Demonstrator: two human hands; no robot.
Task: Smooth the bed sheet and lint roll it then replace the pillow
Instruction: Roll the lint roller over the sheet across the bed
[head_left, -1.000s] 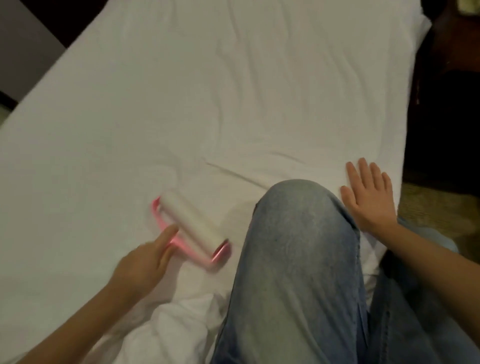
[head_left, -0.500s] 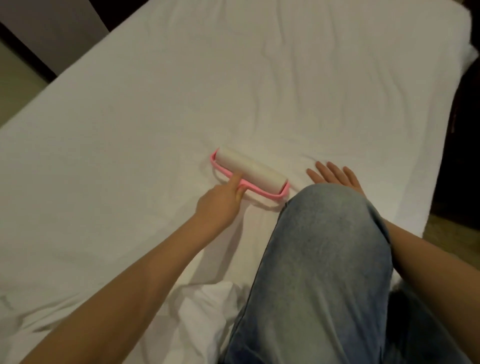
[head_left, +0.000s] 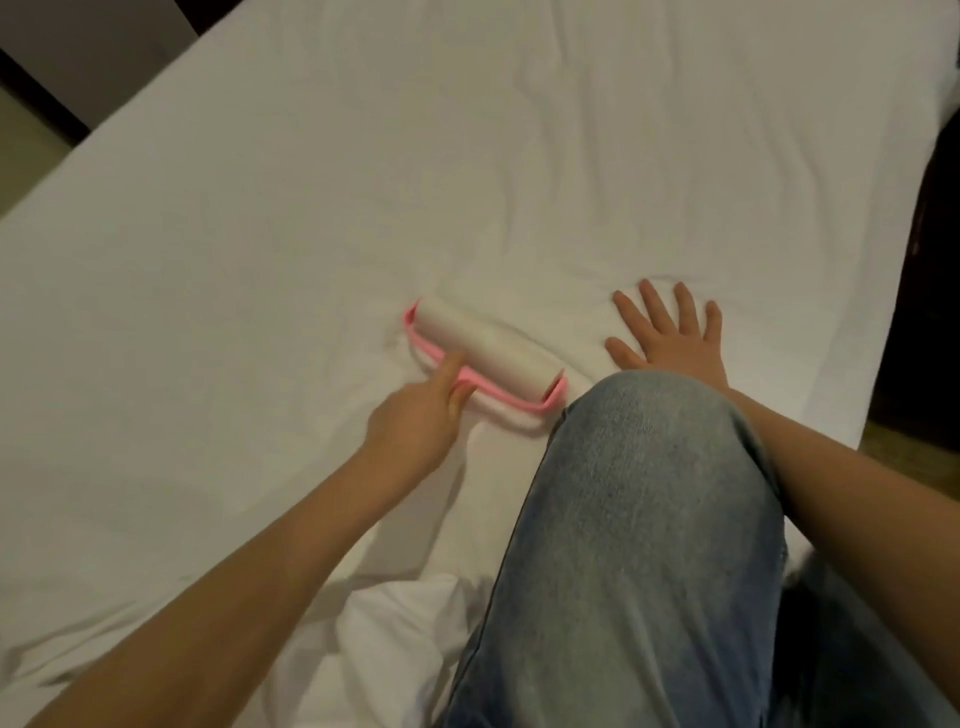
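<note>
Lint rolling advances: we've pushed the lint roller (head_left: 483, 353) toward 12 o'clock, left hand (head_left: 410, 431) clamped on it, right hand (head_left: 670, 343) splayed on the bed sheet (head_left: 311, 208).

The bed sheet (head_left: 311, 208) is plain white with no pattern and soft grey shading in its creases. The lint roller (head_left: 483, 353) has a bright pink frame and a cream-white roll. The jeans (head_left: 623, 545) are faded light-blue denim, palest over the knee. The floor (head_left: 914, 452) looks tan.
</note>
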